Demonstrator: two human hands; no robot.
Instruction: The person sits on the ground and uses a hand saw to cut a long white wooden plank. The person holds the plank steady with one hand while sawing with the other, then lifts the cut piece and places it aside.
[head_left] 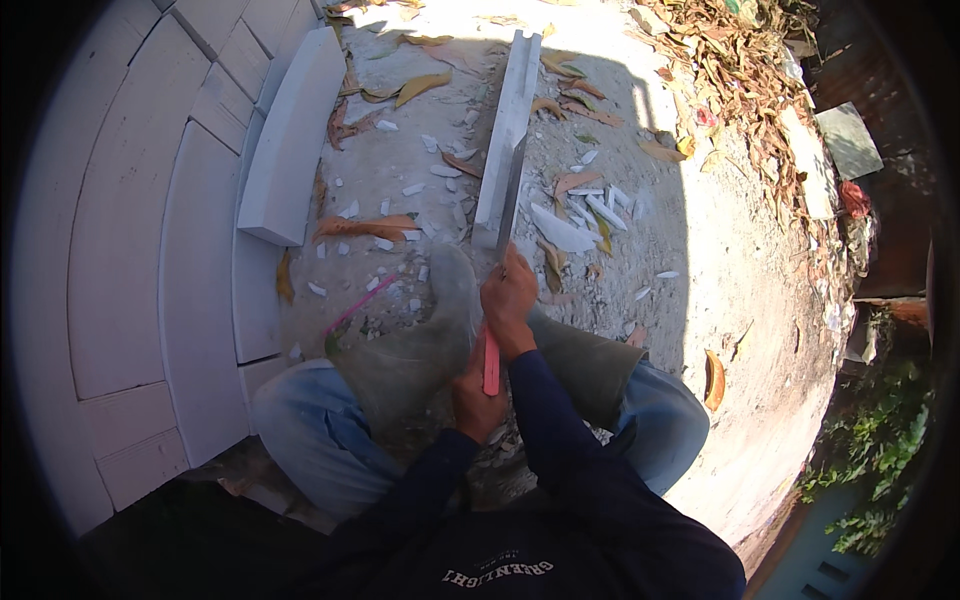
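Observation:
My right hand (pixel 510 298) is wrapped round a long-bladed tool, just below its narrow grey blade (pixel 513 190). Behind it, my left hand (pixel 478 402) closes on the tool's flat red handle (pixel 491 362). The blade lies along the right side of a long white block (pixel 507 130), pointing away from me. A groove runs down the block's far part, and its near end comes close to my right hand. The blade's exact kind cannot be made out. My boot (pixel 452 285) stands just left of the block's near end.
A wall of white blocks (pixel 130 240) rises on the left, with a loose white block (pixel 293 140) against it. White chips (pixel 565 228) and dry leaves litter the dusty ground. A pink strip (pixel 362 305) lies left of my boot. Leaf piles (pixel 730 80) and green plants (pixel 880 470) border the right.

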